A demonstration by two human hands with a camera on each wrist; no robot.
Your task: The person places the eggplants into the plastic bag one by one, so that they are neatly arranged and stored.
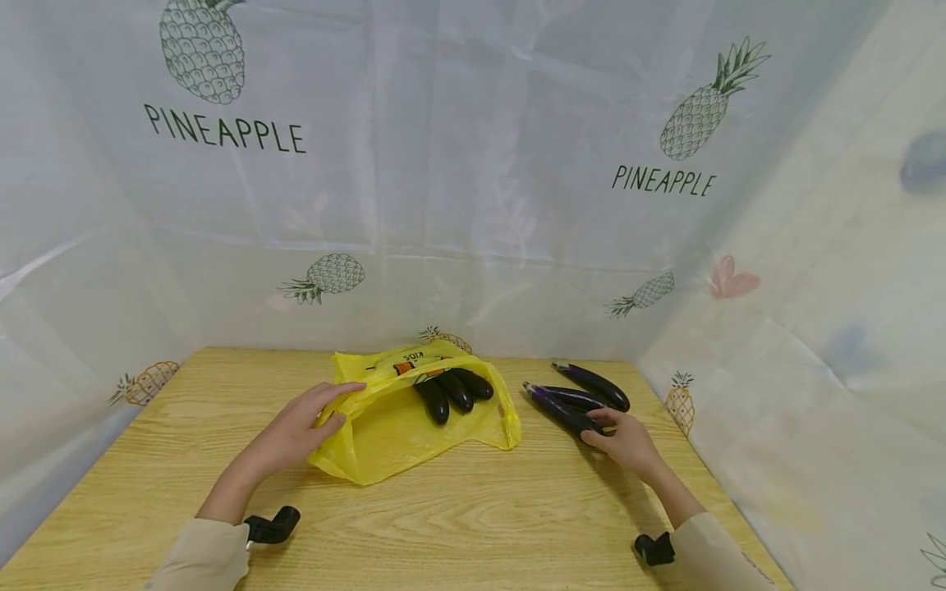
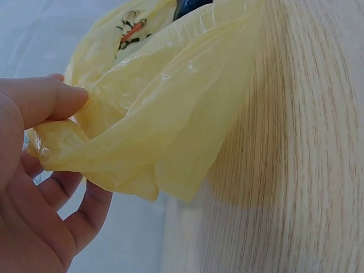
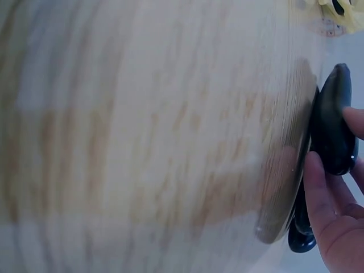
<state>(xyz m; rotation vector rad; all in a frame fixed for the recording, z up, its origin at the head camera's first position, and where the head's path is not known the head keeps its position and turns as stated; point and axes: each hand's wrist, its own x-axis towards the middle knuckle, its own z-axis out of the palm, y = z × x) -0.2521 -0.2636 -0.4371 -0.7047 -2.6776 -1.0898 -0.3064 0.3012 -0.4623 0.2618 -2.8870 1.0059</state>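
Note:
A yellow plastic bag (image 1: 402,447) lies with its mouth spread toward me, and three dark eggplants (image 1: 434,400) show inside it. My left hand (image 1: 299,423) holds the bag's left edge; in the left wrist view the thumb (image 2: 57,101) presses on the film and the other fingers are behind it. To the right of the bag, my right hand (image 1: 624,442) grips the lower end of the nearest eggplant (image 1: 559,410). Two more eggplants (image 1: 594,386) lie just behind that one. The right wrist view shows thumb and fingers on either side of the gripped eggplant (image 3: 334,122).
Everything rests on a wooden table (image 1: 458,533). A pale curtain (image 1: 473,164) printed with pineapples hangs behind the table and along its sides. Black wrist mounts (image 1: 273,525) sit by both sleeves.

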